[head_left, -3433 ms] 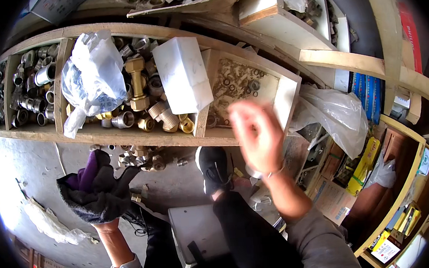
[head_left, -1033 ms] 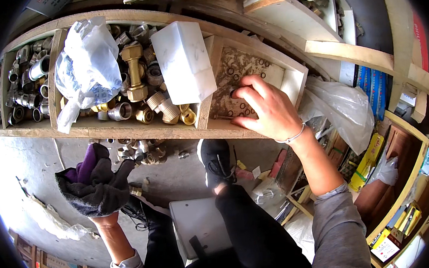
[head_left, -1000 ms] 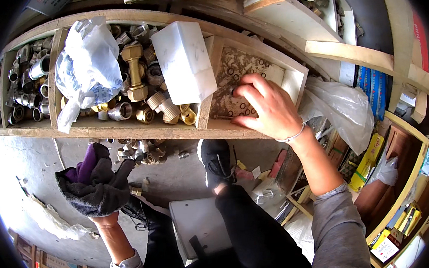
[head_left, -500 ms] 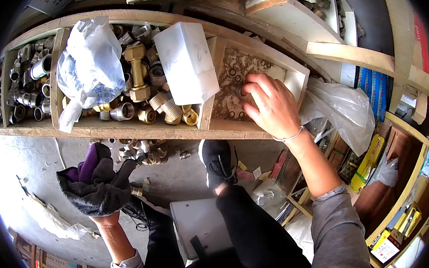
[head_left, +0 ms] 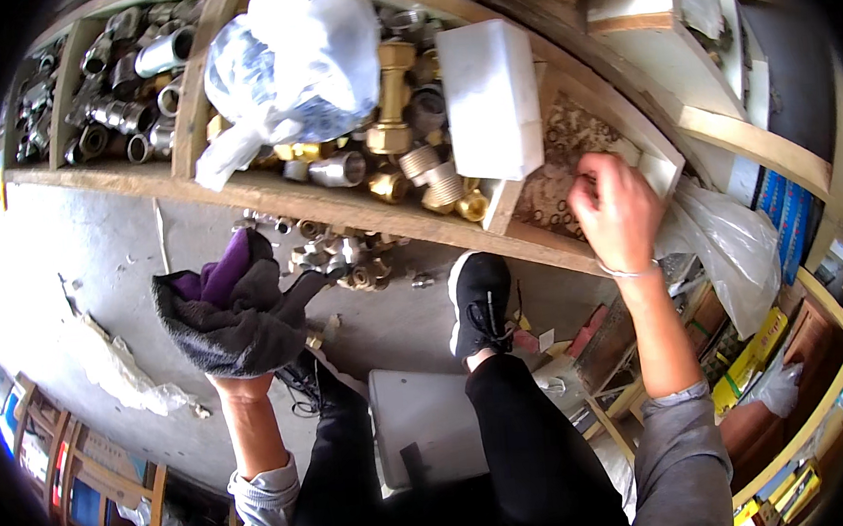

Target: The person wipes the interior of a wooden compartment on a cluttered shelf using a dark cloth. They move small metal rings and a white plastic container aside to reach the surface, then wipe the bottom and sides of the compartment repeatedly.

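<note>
My left hand (head_left: pixel 239 385) is raised, shut on a bunched dark grey glove (head_left: pixel 240 320) with a purple lining showing at its top. My right hand (head_left: pixel 616 212) reaches into the right compartment of a wooden shelf tray (head_left: pixel 339 195), fingers curled down among small metal rings and washers (head_left: pixel 557 175). A thin bracelet circles that wrist. Whether the fingers hold a washer is hidden. A white box (head_left: pixel 493 97) stands just left of that compartment, over a heap of brass fittings (head_left: pixel 405 162).
A plastic bag (head_left: pixel 290 62) lies over the middle compartment. Steel pipe fittings (head_left: pixel 121 93) fill the left ones. More fittings (head_left: pixel 343 259) lie on the concrete floor below. My black shoe (head_left: pixel 480 298) and a white box (head_left: pixel 423 424) are near my legs. Clear bags and shelves stand at the right.
My right hand has gone from open in the air into the washer compartment and now digs further to its right end. The left hand with the glove has stayed put.
</note>
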{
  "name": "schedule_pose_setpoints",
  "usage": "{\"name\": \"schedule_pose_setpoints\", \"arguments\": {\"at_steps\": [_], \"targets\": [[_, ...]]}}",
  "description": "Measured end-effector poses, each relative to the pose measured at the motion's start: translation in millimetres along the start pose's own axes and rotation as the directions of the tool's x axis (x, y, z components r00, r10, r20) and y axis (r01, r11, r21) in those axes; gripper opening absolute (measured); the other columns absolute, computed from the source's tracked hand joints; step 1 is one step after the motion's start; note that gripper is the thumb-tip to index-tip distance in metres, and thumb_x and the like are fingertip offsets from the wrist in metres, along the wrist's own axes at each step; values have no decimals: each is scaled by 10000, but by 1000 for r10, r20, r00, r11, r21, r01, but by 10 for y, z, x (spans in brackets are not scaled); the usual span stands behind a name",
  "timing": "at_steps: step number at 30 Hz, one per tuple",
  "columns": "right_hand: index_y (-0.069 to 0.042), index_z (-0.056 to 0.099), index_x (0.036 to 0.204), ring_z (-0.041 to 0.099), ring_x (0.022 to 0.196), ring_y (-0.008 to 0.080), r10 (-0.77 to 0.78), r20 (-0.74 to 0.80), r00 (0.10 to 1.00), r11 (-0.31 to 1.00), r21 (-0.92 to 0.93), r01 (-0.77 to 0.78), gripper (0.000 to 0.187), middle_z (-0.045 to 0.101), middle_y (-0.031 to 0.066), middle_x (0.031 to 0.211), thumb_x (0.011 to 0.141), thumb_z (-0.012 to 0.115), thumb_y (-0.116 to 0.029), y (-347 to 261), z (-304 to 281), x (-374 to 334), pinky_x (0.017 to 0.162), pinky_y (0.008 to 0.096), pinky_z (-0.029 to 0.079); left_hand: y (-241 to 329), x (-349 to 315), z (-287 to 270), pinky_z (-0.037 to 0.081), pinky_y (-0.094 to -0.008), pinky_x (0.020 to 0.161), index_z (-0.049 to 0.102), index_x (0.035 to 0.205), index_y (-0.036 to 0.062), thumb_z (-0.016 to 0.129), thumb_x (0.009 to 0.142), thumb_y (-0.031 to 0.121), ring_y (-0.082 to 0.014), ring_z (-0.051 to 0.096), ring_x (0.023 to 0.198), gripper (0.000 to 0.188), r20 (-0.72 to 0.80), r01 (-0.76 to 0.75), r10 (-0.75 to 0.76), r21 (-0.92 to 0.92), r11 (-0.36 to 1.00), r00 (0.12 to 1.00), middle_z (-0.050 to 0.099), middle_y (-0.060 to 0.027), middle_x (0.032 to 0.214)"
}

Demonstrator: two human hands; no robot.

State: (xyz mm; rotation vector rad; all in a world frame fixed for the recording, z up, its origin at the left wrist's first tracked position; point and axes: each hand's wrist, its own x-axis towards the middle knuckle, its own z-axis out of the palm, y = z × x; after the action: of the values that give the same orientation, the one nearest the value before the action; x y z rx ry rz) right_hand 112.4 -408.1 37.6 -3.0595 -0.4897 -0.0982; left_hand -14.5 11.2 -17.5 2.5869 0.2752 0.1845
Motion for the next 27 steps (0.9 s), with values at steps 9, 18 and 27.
{"name": "schedule_pose_setpoints", "arguments": {"at_steps": [9,18,27], "targets": [[-86,614,960,597,661,185,-169,-50,984,776,609,164,247,634,32,842,741,718,-38,-1197,-457,-26,582,307,483,150,132,-70,447,-466,972,588,1054,1,797,700,278,-313,592,961,496,12,-12,12,-29,1000,1000,592,-131,1084],[-63,621,999,651,820,193,-164,126,978,240,967,-84,202,632,83,957,859,726,-163,-1396,-445,-26,684,306,527,387,391,-541,474,-455,922,577,1121,-8,780,739,271,-326,583,990,515,29,43,-40,-140,989,999,580,-169,1092],[-127,132,1554,272,1433,327,-236,342,910,-749,532,-394,1074,236,154,1554,757,807,-380,-1315,-362,-410,1148,463,301,2164,682,-799,502,-444,871,565,1188,-17,763,778,263,-340,574,1019,535,586,-182,532,-550,815,611,567,-207,1099]]}}
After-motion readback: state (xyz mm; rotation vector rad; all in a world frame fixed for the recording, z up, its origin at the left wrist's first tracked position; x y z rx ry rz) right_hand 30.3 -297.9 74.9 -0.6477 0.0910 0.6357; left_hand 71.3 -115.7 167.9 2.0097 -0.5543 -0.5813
